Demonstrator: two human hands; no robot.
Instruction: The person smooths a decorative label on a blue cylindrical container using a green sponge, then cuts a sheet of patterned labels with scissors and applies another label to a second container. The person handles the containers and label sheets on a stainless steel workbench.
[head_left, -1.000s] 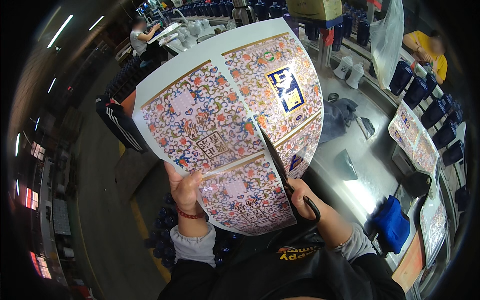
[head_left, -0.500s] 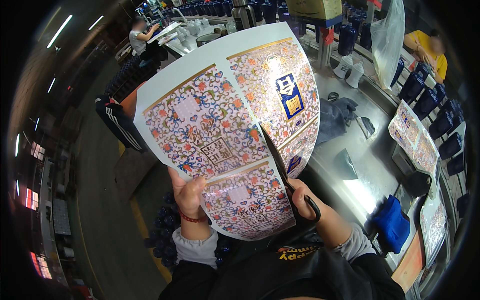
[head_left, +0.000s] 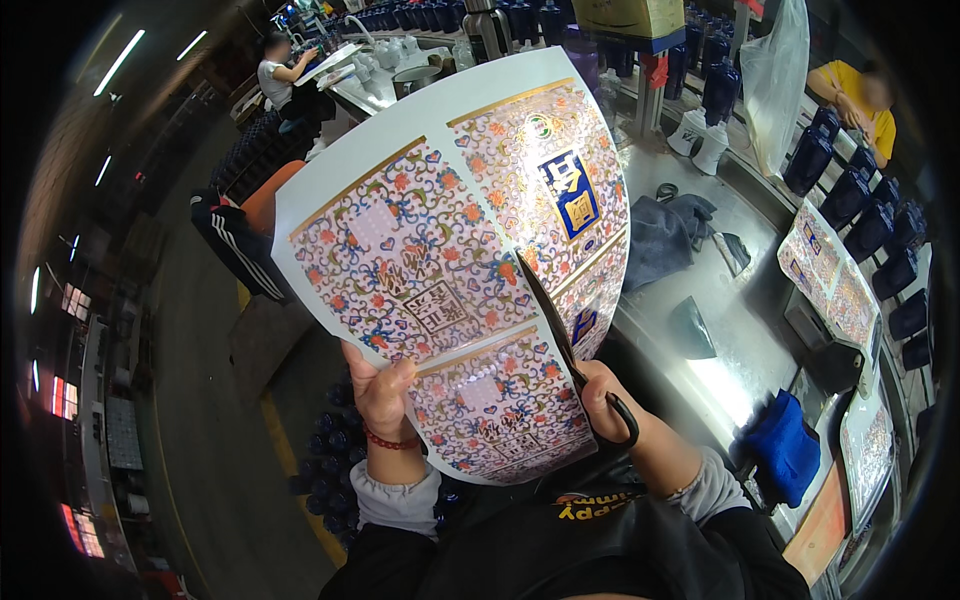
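A large curved sheet of printed decals [head_left: 400, 260], white-edged with floral panels in pink, blue and gold, is held up before me. My left hand [head_left: 383, 398] pinches its lower left edge, thumb on the printed face. In my right hand [head_left: 610, 405] are black-handled scissors [head_left: 625, 420]. Their dark blades [head_left: 545, 300] lie in a slit running up the gap between the left and right panels. The lower part of the sheet bends toward my body, and my fingers behind it are hidden.
On the metal table [head_left: 660, 350] at right lie a grey cloth [head_left: 665, 235], a blue cloth [head_left: 782, 447] and more decal sheets [head_left: 830, 285]. Dark blue bottles [head_left: 850, 195] line the conveyor. Two people work farther off, one in yellow [head_left: 870, 110], one at far left [head_left: 280, 80].
The sheet has tilted and shifted slightly, its top edge a little lower and further left. Both hands keep their grips. Bottles along the conveyor have shifted position.
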